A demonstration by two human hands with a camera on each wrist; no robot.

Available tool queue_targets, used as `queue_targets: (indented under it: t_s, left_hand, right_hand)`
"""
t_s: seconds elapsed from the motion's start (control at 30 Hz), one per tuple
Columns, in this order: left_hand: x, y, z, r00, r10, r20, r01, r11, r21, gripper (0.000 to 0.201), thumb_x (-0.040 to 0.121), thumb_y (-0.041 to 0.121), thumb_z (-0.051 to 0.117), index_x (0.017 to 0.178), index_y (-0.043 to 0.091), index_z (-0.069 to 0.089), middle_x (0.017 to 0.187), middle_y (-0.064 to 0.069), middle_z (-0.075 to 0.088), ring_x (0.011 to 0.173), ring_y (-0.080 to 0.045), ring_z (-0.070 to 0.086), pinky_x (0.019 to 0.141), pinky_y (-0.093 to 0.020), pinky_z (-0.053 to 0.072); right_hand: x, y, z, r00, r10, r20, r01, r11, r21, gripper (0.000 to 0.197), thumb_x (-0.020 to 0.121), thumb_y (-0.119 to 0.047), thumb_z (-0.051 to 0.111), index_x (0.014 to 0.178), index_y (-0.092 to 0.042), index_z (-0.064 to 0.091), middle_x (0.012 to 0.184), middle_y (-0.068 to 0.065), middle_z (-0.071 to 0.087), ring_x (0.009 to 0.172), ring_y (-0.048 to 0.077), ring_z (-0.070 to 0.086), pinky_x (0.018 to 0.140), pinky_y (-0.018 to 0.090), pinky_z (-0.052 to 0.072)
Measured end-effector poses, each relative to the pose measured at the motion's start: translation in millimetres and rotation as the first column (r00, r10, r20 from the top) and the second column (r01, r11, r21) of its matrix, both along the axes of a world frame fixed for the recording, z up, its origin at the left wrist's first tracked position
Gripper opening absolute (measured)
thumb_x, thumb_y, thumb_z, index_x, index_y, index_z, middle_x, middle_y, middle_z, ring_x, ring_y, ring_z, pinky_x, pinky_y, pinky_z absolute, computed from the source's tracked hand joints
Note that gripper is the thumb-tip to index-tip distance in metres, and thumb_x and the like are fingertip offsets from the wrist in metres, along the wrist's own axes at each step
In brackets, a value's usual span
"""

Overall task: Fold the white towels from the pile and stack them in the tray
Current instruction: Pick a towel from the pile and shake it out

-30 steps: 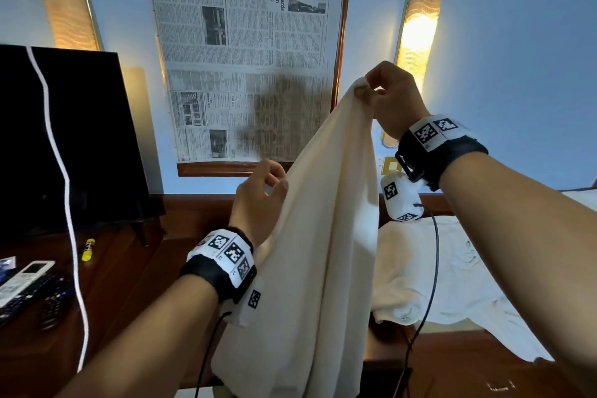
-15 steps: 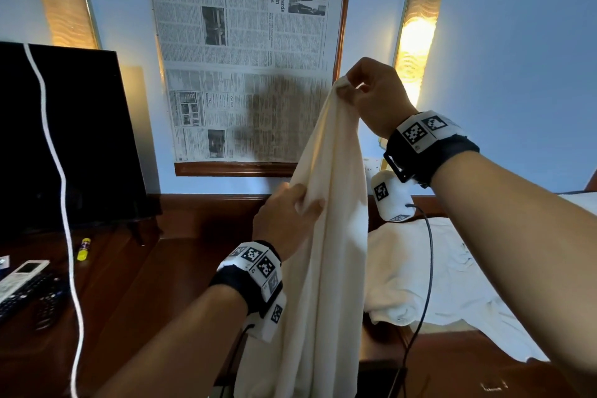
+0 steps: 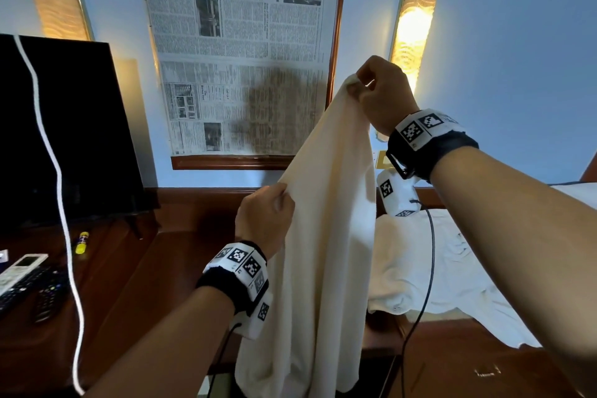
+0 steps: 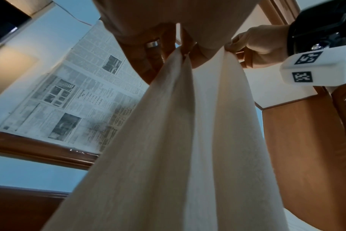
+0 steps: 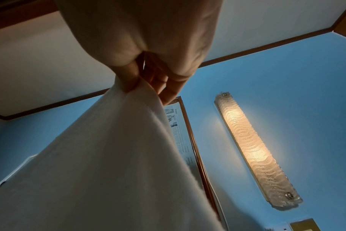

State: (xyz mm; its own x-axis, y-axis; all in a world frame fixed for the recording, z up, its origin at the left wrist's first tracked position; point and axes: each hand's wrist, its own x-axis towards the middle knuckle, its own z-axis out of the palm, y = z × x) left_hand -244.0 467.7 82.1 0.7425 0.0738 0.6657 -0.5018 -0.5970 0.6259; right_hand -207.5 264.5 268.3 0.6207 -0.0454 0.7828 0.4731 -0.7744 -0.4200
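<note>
A white towel [image 3: 326, 236] hangs lengthwise in the air in front of me. My right hand [image 3: 376, 92] pinches its top corner, raised high near the wall lamp; the right wrist view shows that pinch on the towel [image 5: 113, 156] by my right hand [image 5: 140, 84]. My left hand [image 3: 268, 216] grips the towel's left edge lower down, fingers curled round the cloth. In the left wrist view the towel [image 4: 168, 156] drops from my left hand [image 4: 176, 51], with my right hand [image 4: 257, 45] beside it. The pile of white towels [image 3: 452, 265] lies at the right. No tray is in view.
A framed newspaper [image 3: 239, 52] hangs on the blue wall ahead, with a lit wall lamp [image 3: 413, 32] right of it. A black TV screen [image 3: 61, 132] stands at left on a dark wooden desk [image 3: 106, 294] with remotes [image 3: 22, 275], a yellow tube [image 3: 82, 241] and a white cord [image 3: 58, 187].
My left hand moved right along the towel's edge and closed on the cloth. My right hand stayed raised, shifting slightly left with the top corner.
</note>
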Motion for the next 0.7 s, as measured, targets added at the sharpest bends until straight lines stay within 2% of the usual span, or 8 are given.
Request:
queue_targets:
  t_s: [0.1,0.2,0.27,0.37,0.47,0.53,0.6,0.7]
  left_hand:
    - [-6.2,1.3,-2.2,1.000,0.006,-0.023,-0.005,0.999,0.050,0.027,0.096,0.030,0.048,0.104,0.013,0.067,0.073,-0.004,0.066,0.068,-0.028,0.063,0.068,-0.043,0.056]
    - [-10.1,5.4,-8.5,0.982,0.036,-0.184,-0.001,0.982,0.187,0.022,0.099,0.028,0.052,0.118,0.019,0.058,0.088,-0.006,0.069,0.080,-0.032,0.065,0.077,-0.045,0.056]
    - [-11.1,13.5,-14.0,0.977,0.009,-0.214,0.021,0.991,0.135,0.023,0.099,0.027,0.053,0.121,0.020,0.055,0.087,-0.007,0.068,0.082,-0.034,0.066,0.076,-0.046,0.056]
    - [-8.6,23.7,-19.4,0.990,-0.033,-0.135,0.034,0.999,0.006,0.022,0.099,0.024,0.055,0.120,0.022,0.051,0.081,0.001,0.067,0.078,-0.029,0.066,0.073,-0.043,0.055]
    - [-4.4,30.4,-27.9,0.992,-0.008,-0.128,0.012,1.000,0.029,0.029,0.101,0.028,0.053,0.130,0.023,0.053,0.089,0.000,0.071,0.082,-0.026,0.064,0.076,-0.041,0.052]
    - [-3.1,33.3,-37.2,0.975,0.035,-0.220,-0.001,0.988,0.155,0.026,0.104,0.037,0.044,0.123,0.026,0.059,0.089,-0.007,0.071,0.086,-0.035,0.065,0.077,-0.045,0.054]
    - [-6.7,35.2,-46.2,0.950,0.074,-0.302,0.001,0.970,0.242,0.029,0.106,0.041,0.037,0.117,0.027,0.059,0.091,-0.007,0.069,0.088,-0.037,0.064,0.077,-0.046,0.054]
    - [-7.1,40.7,-46.2,0.943,0.048,-0.330,0.000,0.990,0.143,0.024,0.106,0.038,0.038,0.107,0.028,0.060,0.092,-0.004,0.067,0.090,-0.034,0.062,0.077,-0.041,0.051]
  right_hand:
    - [-1.7,1.6,-3.4,1.000,-0.008,0.008,0.008,1.000,0.005,0.009,0.096,-0.017,0.058,0.098,-0.009,0.060,0.090,-0.002,0.057,0.078,0.010,0.051,0.063,0.012,0.040]
    - [-2.7,0.6,-9.6,1.000,-0.010,-0.012,0.010,1.000,0.010,0.009,0.096,-0.015,0.057,0.099,-0.007,0.060,0.089,-0.001,0.058,0.082,0.014,0.054,0.069,0.019,0.046]
    - [-2.5,-4.2,-13.8,0.999,-0.028,-0.029,0.028,1.000,0.012,0.009,0.096,-0.014,0.056,0.098,-0.006,0.060,0.088,0.000,0.058,0.081,0.016,0.054,0.068,0.021,0.045]
    - [-1.3,-13.3,-19.5,0.997,-0.051,-0.054,0.052,0.998,0.023,0.010,0.096,-0.015,0.056,0.098,-0.006,0.059,0.088,0.001,0.058,0.079,0.016,0.052,0.064,0.019,0.042]
    - [-3.6,-15.3,-24.1,0.997,-0.050,-0.062,0.052,0.998,0.028,0.009,0.097,-0.017,0.056,0.098,-0.008,0.060,0.088,-0.001,0.058,0.077,0.013,0.051,0.063,0.014,0.037]
    - [-6.4,-13.5,-28.4,0.997,-0.051,-0.059,0.052,0.998,0.024,0.009,0.097,-0.016,0.056,0.099,-0.008,0.061,0.090,-0.002,0.058,0.077,0.010,0.050,0.065,0.014,0.037]
    - [-9.8,-11.7,-33.2,0.996,-0.061,-0.062,0.062,0.998,0.014,0.011,0.097,-0.015,0.056,0.102,-0.008,0.063,0.093,-0.003,0.058,0.083,0.013,0.052,0.072,0.018,0.041]
    - [-12.6,-12.7,-42.9,0.989,-0.075,-0.127,0.074,0.997,-0.011,0.017,0.098,-0.015,0.054,0.110,-0.008,0.064,0.099,-0.003,0.058,0.092,0.015,0.053,0.081,0.024,0.041]
